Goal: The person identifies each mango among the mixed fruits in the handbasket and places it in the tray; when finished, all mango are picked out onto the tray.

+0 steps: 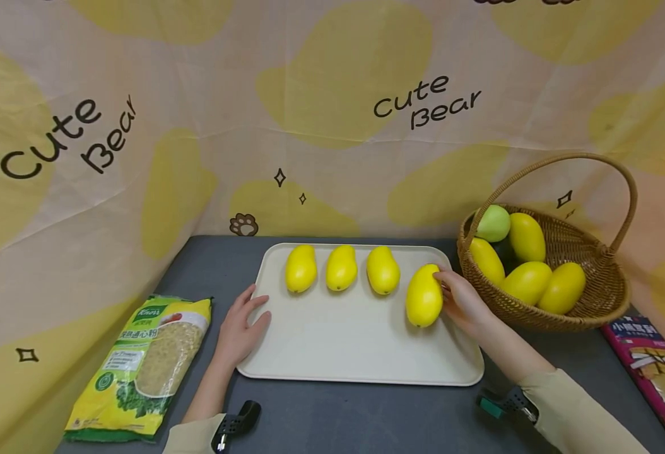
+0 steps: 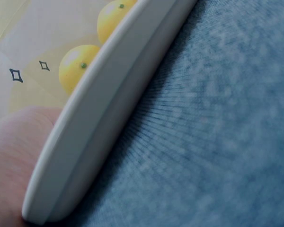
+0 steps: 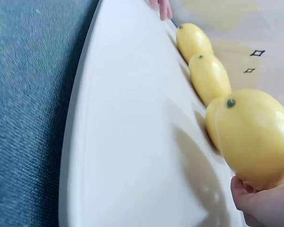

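Note:
My right hand holds a yellow mango over the right side of the white tray. In the right wrist view this mango casts a shadow on the tray, apart from its surface. A row of three more mangoes lies along the tray's far side: a left one, a middle one and a right one. At the tray's left edge rests my left hand, its fingers spread loosely over the rim; the left wrist view shows only part of that hand.
A wicker basket with several yellow mangoes and a green fruit stands at the back right, its handle arching up. On the left lies a yellow Knorr bag. Another package lies at the right edge. A printed cloth hangs behind.

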The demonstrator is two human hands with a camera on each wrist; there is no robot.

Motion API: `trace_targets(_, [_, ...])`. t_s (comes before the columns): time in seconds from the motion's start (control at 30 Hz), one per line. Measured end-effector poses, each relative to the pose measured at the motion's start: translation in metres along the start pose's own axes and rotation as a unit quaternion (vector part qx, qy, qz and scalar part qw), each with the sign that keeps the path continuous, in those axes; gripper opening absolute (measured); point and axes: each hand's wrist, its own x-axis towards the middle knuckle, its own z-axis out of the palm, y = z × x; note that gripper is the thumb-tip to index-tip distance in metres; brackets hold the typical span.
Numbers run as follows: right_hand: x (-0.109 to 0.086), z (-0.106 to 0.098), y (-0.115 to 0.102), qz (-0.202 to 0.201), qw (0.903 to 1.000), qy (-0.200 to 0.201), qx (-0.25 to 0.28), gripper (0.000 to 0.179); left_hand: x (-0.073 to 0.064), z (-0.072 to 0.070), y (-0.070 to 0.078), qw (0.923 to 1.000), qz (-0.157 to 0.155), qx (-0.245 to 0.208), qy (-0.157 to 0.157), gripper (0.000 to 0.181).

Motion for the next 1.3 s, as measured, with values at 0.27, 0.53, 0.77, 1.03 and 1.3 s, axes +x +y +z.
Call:
trace_targets(0.27, [0.021,0.001,0.009,-0.003,0.9979,0.061,-0.020,0.058,0.000,0.001,0.000,0.9999,-0.012,-0.001,-0.009,0.039])
trace_targets(0.53, [0.039,0.001,0.010,-0.019,0.9945,0.088,-0.054,0.057,0.001,0.000,0.000,0.9999,-0.010,0.000,-0.009,0.039])
trace_targets(0.77, [0.052,0.001,0.010,-0.057,0.9887,0.101,-0.095,0.055,0.002,0.001,-0.001,0.9999,-0.011,0.002,-0.009,0.040])
trace_targets(1.03, [0.063,0.002,0.010,-0.070,0.9829,0.118,-0.123,0.056,0.002,0.001,-0.002,0.9999,-0.013,0.003,-0.009,0.040])
trace_targets(1.3, [0.070,-0.001,0.009,-0.066,0.9790,0.122,-0.150,0.056,0.002,0.001,-0.002,0.9998,-0.015,0.005,-0.009,0.040])
